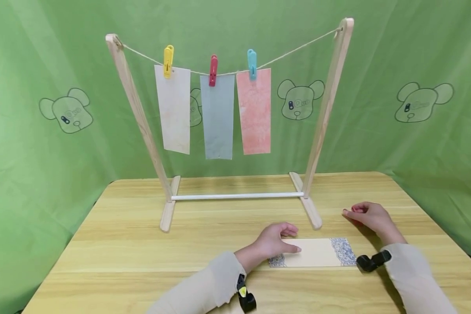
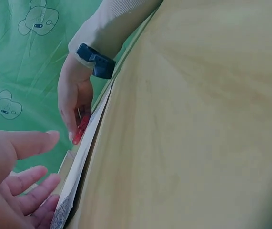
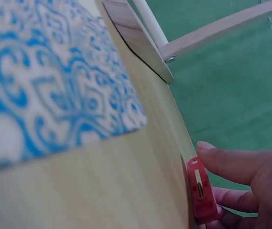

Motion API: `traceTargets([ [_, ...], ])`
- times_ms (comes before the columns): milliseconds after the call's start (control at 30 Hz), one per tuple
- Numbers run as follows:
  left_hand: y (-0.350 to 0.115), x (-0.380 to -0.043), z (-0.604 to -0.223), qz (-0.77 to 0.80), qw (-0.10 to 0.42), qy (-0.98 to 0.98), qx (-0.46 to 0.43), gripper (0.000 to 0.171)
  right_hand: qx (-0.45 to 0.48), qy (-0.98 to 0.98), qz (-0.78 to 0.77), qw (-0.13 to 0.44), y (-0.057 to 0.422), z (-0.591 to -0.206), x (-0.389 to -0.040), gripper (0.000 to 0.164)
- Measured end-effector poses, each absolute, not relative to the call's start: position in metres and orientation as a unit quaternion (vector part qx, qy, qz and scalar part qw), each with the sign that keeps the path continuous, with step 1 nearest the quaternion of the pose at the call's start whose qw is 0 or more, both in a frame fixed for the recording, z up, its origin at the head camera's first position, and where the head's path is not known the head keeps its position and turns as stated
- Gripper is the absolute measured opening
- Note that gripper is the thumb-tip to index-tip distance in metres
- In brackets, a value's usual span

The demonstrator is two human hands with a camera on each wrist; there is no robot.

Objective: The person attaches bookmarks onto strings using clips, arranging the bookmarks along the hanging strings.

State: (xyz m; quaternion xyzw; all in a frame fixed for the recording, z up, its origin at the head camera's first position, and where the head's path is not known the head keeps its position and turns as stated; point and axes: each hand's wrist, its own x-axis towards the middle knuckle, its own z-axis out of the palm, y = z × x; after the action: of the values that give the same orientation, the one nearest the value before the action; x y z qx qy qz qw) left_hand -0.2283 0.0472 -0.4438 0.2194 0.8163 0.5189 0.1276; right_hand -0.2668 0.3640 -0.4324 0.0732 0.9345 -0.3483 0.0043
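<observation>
A long cream card (image 1: 314, 253) with blue lace-like patterns at both ends lies on the table. Over its left end is my left hand (image 1: 272, 240), thumb and fingers apart and loosely bent, gripping nothing. To the right of the card, my right hand (image 1: 373, 218) holds a red clothespin (image 3: 202, 191) at the table surface, thumb by one end and fingers curled at its side. Most of this clothespin is hidden by the fingers in the head view. The card's patterned end (image 3: 64, 90) fills the upper left of the right wrist view.
Behind the hands stands a wooden frame (image 1: 327, 109) with a string. On it hang white (image 1: 174, 113), grey-blue (image 1: 218, 117) and pink (image 1: 255, 113) paper strips, clipped by yellow (image 1: 168, 61), red (image 1: 213, 69) and blue (image 1: 252, 64) clothespins. Green cloth (image 1: 235, 26) surrounds the table.
</observation>
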Motion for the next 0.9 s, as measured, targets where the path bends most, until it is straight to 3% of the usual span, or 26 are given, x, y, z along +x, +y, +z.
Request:
traceTargets([
  [500,0.046,-0.224,-0.442,0.266,0.055,0.905,0.328,0.063,0.076,0.942,-0.326,-0.028,0.359,-0.439,-0.269,0.061],
  [733,0.047,-0.22,-0.437,0.257,0.08,0.91,0.315,0.063,0.063,0.948,-0.304,-0.074,0.365,-0.443,-0.264,0.049],
  [900,0.044,-0.225,-0.438,0.281,0.1,0.902,0.311,0.059,0.072,0.944,-0.315,-0.07,0.364,-0.443,-0.265,0.051],
])
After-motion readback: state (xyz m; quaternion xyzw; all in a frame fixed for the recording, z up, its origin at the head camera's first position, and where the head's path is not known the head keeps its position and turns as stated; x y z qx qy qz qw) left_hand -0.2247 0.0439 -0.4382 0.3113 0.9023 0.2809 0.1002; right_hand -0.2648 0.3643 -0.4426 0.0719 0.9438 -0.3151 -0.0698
